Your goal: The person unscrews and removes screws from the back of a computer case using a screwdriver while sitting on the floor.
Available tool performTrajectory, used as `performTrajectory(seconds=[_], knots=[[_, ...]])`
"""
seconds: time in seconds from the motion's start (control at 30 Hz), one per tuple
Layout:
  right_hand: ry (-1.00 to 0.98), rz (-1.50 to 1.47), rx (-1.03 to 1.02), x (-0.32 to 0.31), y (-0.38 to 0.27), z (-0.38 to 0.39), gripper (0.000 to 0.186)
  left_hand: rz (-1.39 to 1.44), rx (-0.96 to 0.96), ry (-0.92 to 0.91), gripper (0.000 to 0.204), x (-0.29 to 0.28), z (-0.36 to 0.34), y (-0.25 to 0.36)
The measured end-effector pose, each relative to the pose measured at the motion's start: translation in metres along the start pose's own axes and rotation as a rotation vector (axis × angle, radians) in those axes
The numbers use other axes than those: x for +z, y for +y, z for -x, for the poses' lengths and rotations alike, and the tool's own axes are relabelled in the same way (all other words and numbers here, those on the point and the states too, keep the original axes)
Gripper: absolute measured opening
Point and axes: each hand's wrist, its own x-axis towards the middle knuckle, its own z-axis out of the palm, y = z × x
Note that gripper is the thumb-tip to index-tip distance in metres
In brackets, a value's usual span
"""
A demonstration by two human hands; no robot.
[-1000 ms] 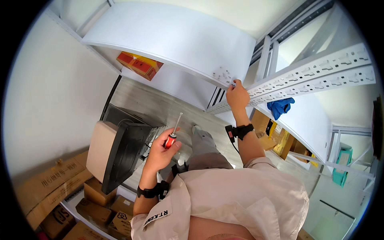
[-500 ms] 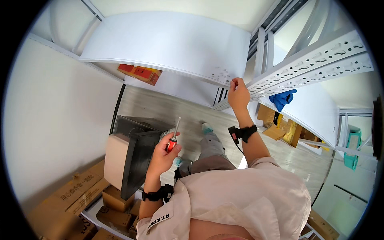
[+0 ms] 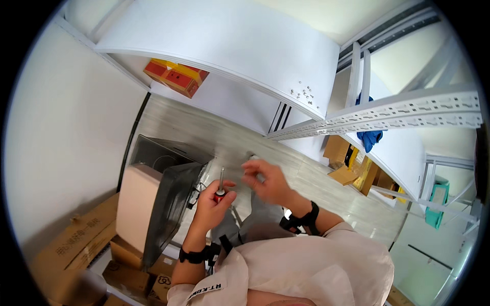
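A screwdriver with a red-and-black handle and metal shaft points up from my left hand, whose fingers wrap round the handle. Just right of it is my right hand, fingers bent and blurred; whether it holds something small I cannot tell. Several small metal screws lie at the right front corner of a white shelf, beside a perforated white metal post.
A grey-and-beige appliance stands left, above cardboard boxes. A red-and-yellow box sits under the upper shelf. On the right are a blue cloth, opened cartons and a teal bin.
My right hand has left the screws at the shelf corner and moved down and left toward the screwdriver. My left hand still holds the screwdriver, now slightly lower in view.
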Motion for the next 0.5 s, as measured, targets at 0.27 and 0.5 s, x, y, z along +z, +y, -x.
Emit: performTrajectory(seconds=[0.27, 0.5], knots=[[-0.243, 0.007, -0.112, 0.043, 0.110, 0.016, 0.022, 0.364, 0.277, -0.002, 0.022, -0.002, -0.027, -0.143], [-0.358, 0.347, -0.639, 0.061, 0.220, 0.016, 0.019, 0.334, 0.295, 0.053, 0.017, -0.003, -0.044, -0.259]])
